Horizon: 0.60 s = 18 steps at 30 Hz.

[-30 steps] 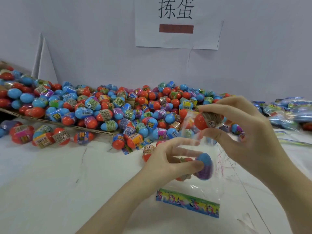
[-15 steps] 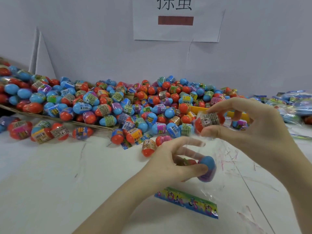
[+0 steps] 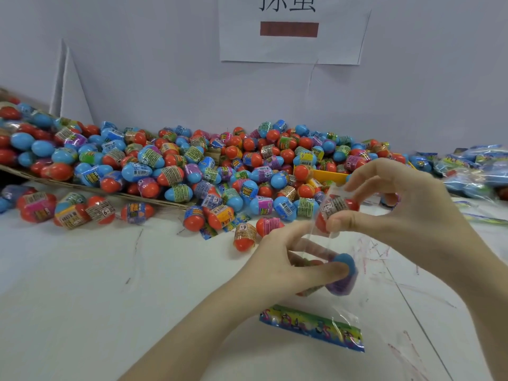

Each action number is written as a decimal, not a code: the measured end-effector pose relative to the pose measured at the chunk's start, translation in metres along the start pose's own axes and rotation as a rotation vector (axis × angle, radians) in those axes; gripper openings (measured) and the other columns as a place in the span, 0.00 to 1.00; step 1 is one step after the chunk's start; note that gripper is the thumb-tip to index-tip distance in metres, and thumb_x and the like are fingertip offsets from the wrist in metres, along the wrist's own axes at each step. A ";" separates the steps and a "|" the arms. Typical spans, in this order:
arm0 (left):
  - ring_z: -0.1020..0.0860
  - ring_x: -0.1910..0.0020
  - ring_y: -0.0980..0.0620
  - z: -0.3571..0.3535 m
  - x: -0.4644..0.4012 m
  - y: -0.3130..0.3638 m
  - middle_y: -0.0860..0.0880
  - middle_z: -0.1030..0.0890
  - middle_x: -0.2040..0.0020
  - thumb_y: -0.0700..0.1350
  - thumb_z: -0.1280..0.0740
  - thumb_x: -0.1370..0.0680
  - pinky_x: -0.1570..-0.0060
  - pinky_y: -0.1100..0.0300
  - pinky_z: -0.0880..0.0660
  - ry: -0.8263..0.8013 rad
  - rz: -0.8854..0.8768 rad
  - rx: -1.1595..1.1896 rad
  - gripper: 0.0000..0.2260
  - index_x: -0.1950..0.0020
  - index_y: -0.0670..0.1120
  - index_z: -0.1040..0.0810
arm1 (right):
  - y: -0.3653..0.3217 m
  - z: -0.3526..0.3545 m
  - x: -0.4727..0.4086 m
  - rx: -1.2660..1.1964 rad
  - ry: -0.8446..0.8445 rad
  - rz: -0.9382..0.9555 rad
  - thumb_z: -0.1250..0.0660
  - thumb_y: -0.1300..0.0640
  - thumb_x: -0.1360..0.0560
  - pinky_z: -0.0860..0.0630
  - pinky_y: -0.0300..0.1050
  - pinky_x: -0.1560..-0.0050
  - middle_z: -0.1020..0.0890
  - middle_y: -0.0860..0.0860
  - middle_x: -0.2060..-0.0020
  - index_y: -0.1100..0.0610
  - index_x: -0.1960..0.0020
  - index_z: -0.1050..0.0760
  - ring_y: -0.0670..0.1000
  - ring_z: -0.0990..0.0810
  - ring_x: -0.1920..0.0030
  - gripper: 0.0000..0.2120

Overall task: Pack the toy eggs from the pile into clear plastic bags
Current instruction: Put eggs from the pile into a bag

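Observation:
A big pile of red and blue toy eggs (image 3: 192, 171) with printed wrap labels lies along the back wall. My right hand (image 3: 406, 215) pinches a red egg (image 3: 334, 211) at the mouth of a clear plastic bag (image 3: 341, 301) with a colourful printed strip at its bottom. My left hand (image 3: 286, 265) grips the bag from the left, its fingers curled round a blue and purple egg (image 3: 343, 273) that sits inside the bag with another, partly hidden egg.
Loose eggs (image 3: 243, 237) lie on the white table (image 3: 96, 298) just in front of the pile. Filled bags (image 3: 472, 171) are heaped at the right. A yellow tray edge (image 3: 330, 176) shows behind the eggs. A paper sign (image 3: 291, 31) hangs on the wall.
My right hand has lowered the red egg a little toward the bag's mouth. My left hand keeps its hold on the bag and blue egg.

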State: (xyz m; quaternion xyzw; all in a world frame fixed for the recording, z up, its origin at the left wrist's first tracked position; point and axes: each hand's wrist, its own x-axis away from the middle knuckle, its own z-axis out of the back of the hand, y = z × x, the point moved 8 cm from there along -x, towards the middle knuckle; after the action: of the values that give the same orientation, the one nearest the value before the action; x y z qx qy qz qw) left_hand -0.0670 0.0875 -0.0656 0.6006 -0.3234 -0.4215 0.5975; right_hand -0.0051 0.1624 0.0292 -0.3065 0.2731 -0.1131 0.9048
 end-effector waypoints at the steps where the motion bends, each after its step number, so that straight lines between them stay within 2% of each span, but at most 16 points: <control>1: 0.19 0.63 0.58 0.000 0.000 -0.001 0.59 0.17 0.60 0.44 0.26 0.30 0.71 0.68 0.26 -0.002 -0.004 0.001 0.14 0.57 0.64 0.22 | 0.001 0.000 0.000 -0.008 0.003 -0.005 0.37 0.35 0.55 0.35 0.20 0.61 0.23 0.40 0.67 0.45 0.64 0.29 0.36 0.24 0.62 0.23; 5: 0.19 0.63 0.61 -0.002 -0.002 -0.004 0.58 0.17 0.62 0.43 0.27 0.29 0.70 0.69 0.26 -0.010 -0.019 0.024 0.11 0.57 0.60 0.21 | 0.002 -0.005 -0.001 -0.034 -0.036 0.014 0.38 0.34 0.52 0.33 0.23 0.63 0.21 0.41 0.72 0.46 0.67 0.24 0.35 0.24 0.62 0.21; 8: 0.19 0.64 0.59 -0.002 -0.003 -0.007 0.56 0.18 0.63 0.47 0.27 0.31 0.66 0.67 0.24 0.019 -0.018 0.052 0.06 0.56 0.55 0.21 | -0.001 -0.013 0.000 -0.036 -0.092 0.046 0.44 0.34 0.46 0.31 0.24 0.65 0.21 0.39 0.73 0.49 0.67 0.21 0.34 0.24 0.63 0.23; 10: 0.19 0.63 0.59 0.000 -0.004 -0.012 0.56 0.18 0.64 0.49 0.27 0.32 0.61 0.67 0.22 0.057 0.010 0.073 0.06 0.57 0.54 0.21 | -0.003 -0.019 0.001 -0.019 -0.152 0.046 0.49 0.33 0.42 0.27 0.33 0.64 0.18 0.46 0.70 0.56 0.63 0.19 0.42 0.23 0.61 0.31; 12: 0.18 0.59 0.59 0.002 -0.005 -0.017 0.58 0.17 0.61 0.47 0.26 0.31 0.56 0.66 0.21 0.083 0.032 0.086 0.06 0.58 0.57 0.21 | -0.002 -0.023 0.003 -0.007 -0.188 0.022 0.51 0.33 0.39 0.28 0.40 0.59 0.18 0.49 0.66 0.55 0.60 0.19 0.49 0.23 0.59 0.32; 14: 0.18 0.57 0.58 0.004 -0.006 -0.021 0.58 0.17 0.60 0.45 0.26 0.30 0.54 0.64 0.21 0.103 0.060 0.101 0.07 0.57 0.56 0.20 | -0.003 -0.018 0.002 0.008 -0.125 0.021 0.51 0.34 0.37 0.29 0.49 0.48 0.19 0.39 0.63 0.44 0.61 0.22 0.46 0.24 0.55 0.23; 15: 0.18 0.57 0.58 0.004 -0.007 -0.024 0.57 0.16 0.61 0.45 0.26 0.30 0.54 0.63 0.21 0.114 0.081 0.107 0.06 0.57 0.55 0.20 | -0.006 -0.011 0.001 0.030 -0.037 0.049 0.49 0.34 0.36 0.31 0.57 0.44 0.21 0.35 0.62 0.39 0.60 0.25 0.45 0.25 0.53 0.17; 16: 0.17 0.57 0.57 0.004 -0.007 -0.025 0.56 0.17 0.61 0.45 0.26 0.30 0.55 0.62 0.20 0.115 0.103 0.118 0.06 0.57 0.54 0.20 | -0.013 -0.004 0.001 0.039 0.070 0.087 0.47 0.35 0.35 0.32 0.62 0.44 0.23 0.33 0.61 0.37 0.60 0.26 0.45 0.26 0.53 0.13; 18: 0.17 0.57 0.55 0.004 -0.006 -0.026 0.54 0.17 0.60 0.45 0.27 0.30 0.55 0.61 0.20 0.100 0.121 0.130 0.05 0.57 0.52 0.20 | -0.032 0.004 -0.002 0.115 0.220 0.195 0.43 0.39 0.32 0.30 0.66 0.49 0.24 0.36 0.63 0.43 0.58 0.23 0.47 0.25 0.57 0.12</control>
State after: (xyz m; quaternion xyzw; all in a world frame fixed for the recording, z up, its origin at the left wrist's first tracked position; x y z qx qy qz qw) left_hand -0.0758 0.0934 -0.0901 0.6380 -0.3555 -0.3321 0.5969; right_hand -0.0060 0.1402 0.0524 -0.2121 0.3923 -0.0730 0.8921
